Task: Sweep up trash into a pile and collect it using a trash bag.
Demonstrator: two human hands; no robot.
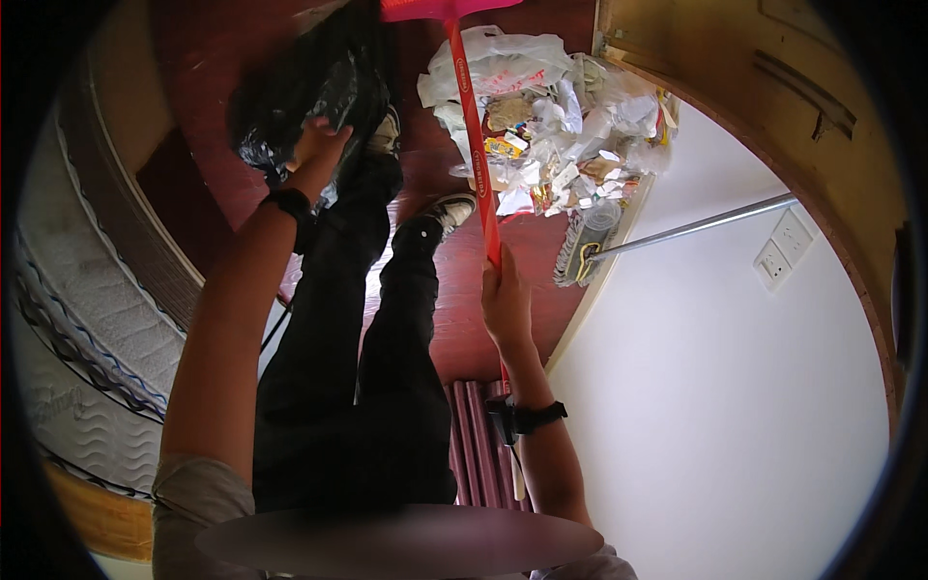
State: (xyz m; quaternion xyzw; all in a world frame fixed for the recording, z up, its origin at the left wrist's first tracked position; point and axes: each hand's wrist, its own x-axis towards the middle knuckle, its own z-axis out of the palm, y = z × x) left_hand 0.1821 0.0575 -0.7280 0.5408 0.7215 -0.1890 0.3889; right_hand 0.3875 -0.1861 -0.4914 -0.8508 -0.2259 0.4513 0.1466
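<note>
1. Right hand (505,302): fingers wrapped tight around the red broom handle (474,135), above the wooden floor (454,319).
2. Left hand (315,147): pinching the rim of a black rubbish bag (300,87), by the mattress edge (87,290).
3. Litter pile (551,126): floor's far edge, against the white wall (735,387).
4. Mop (619,242): leaning beside the pile.

black trousers (358,387), grey-and-white sneakers (450,208), black wristbands (288,203) on both bare forearms, short grey sleeves (193,488)

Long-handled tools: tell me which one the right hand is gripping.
The red broom handle, gripped upright by the right hand and running up past the rubbish pile. The grey metal mop pole leans untouched along the white wall.
</note>
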